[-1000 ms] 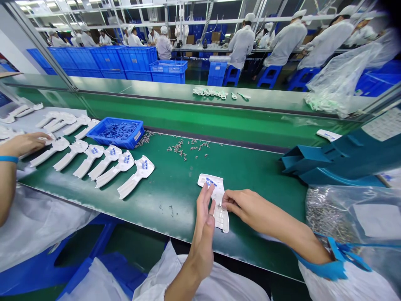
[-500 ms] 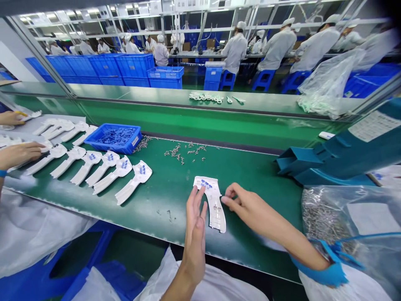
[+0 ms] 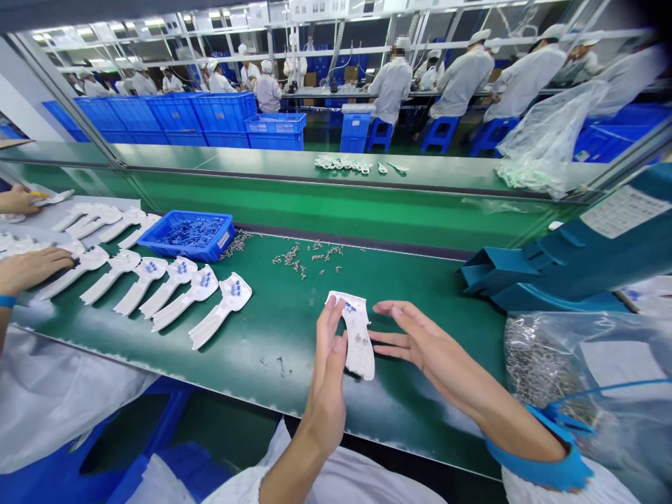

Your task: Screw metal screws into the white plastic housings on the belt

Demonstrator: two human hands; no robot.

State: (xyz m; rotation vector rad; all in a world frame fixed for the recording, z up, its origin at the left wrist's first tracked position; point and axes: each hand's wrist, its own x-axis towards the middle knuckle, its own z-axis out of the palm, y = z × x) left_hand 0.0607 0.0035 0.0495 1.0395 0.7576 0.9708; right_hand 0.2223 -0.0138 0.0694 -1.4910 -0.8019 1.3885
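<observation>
A white curved plastic handle shell [image 3: 357,339] lies before me, with small blue pieces at its upper end and small metal parts on its middle. Its lower end looks slightly raised, with a dark shadow beneath. My left hand [image 3: 328,385] grips the shell's left edge, fingertips by the blue pieces and thumb lower down. On the other side, my right hand [image 3: 420,343] is open with fingers spread; its lower fingertips reach the shell's right edge. Several similar shells [image 3: 220,311] lie in a row to the left, some with blue pieces on them.
A blue bin [image 3: 186,234] of small blue parts stands at the back left. Loose metal parts [image 3: 288,257] are scattered beside it. On the right are a bag of metal parts [image 3: 540,364] and a teal holder [image 3: 577,245]. A co-worker's hand [image 3: 36,269] rests among the left shells.
My right hand has opened from a pinch and spread its fingers along the shell's right edge. The shell has shifted slightly and its lower end has come up a little.
</observation>
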